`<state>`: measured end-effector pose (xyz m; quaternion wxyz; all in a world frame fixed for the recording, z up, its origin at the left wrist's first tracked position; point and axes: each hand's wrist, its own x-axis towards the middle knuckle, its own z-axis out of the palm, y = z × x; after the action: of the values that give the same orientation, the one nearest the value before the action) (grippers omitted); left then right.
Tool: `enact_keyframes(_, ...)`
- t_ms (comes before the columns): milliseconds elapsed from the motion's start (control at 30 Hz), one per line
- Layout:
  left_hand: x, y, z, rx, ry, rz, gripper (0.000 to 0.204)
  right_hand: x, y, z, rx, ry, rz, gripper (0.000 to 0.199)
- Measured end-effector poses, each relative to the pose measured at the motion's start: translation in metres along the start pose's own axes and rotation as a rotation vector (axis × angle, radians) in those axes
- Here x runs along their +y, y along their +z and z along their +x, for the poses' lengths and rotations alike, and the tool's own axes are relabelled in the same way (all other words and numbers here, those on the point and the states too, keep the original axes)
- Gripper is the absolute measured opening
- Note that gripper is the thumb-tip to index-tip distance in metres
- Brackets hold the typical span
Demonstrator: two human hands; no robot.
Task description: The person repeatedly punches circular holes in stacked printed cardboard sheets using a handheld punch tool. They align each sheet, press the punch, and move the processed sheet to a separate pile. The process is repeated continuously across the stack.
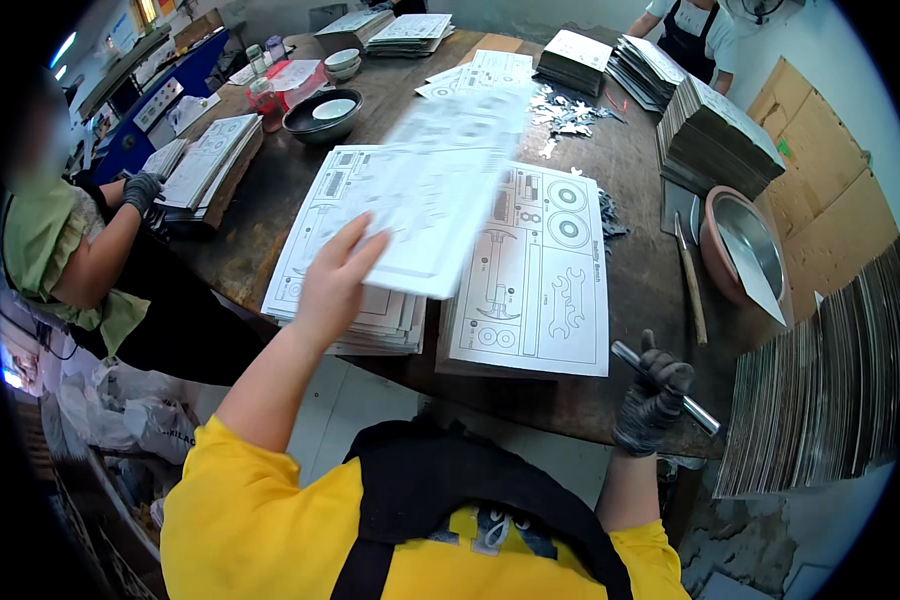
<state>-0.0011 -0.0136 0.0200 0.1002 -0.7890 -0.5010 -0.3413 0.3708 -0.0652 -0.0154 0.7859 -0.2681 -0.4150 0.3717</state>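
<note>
Left hand point(332, 285) bare, fingers closed on near edge of printed sheet point(440, 190); sheet blurred, lifted, extending up-right from hand above left stack point(315, 235). Right stack point(535, 270) just beside, die-cut outlines face up. Right hand point(652, 398) gloved, fist wrapped around metal rod point(670, 385), at table point(630, 180) near edge, apart from sheet.

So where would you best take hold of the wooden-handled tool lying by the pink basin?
Probably by the lower end of the wooden-handled tool, nearest the table edge. It lies flat, lengthwise toward the person, apart from the pink basin on its right. The right hand, gloved and already holding a metal rod, is closest; a pinch from above across the narrow handle looks best.
</note>
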Motion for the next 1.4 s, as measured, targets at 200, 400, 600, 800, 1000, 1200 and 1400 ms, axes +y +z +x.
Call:
enact_keyframes(200, -0.062, -0.018, -0.082, -0.761, -0.291, 0.063, 0.041, 0.035, 0.022, 0.020, -0.092, 0.114, 0.002, 0.044)
enact_keyframes(400, -0.004, 0.077, 0.030, -0.544, -0.008, -0.307, 0.044, 0.114, 0.064, 0.060, -0.076, 0.130, 0.029, 0.037)
enact_keyframes(600, 0.036, 0.183, 0.070, -0.373, 0.137, -0.247, 0.048, 0.180, 0.063, 0.089, -0.198, 0.094, -0.001, 0.034)
enact_keyframes(800, 0.035, 0.200, 0.063, -0.421, 0.101, -0.159, 0.046, 0.190, 0.056, 0.084, -0.264, 0.092, -0.015, 0.028)
enact_keyframes(1000, 0.036, 0.204, 0.060, -0.439, 0.092, -0.071, 0.044, 0.141, 0.072, 0.040, -0.220, 0.354, -0.468, 0.028)
enact_keyframes(1200, 0.037, 0.208, 0.060, -0.374, 0.112, -0.043, 0.042, 0.059, 0.052, -0.049, -0.586, 0.016, -0.425, 0.013)
enact_keyframes(1400, 0.041, 0.195, 0.060, -0.241, 0.142, -0.034, 0.037, 0.051, 0.057, -0.043, -0.191, 0.363, -0.214, 0.041)
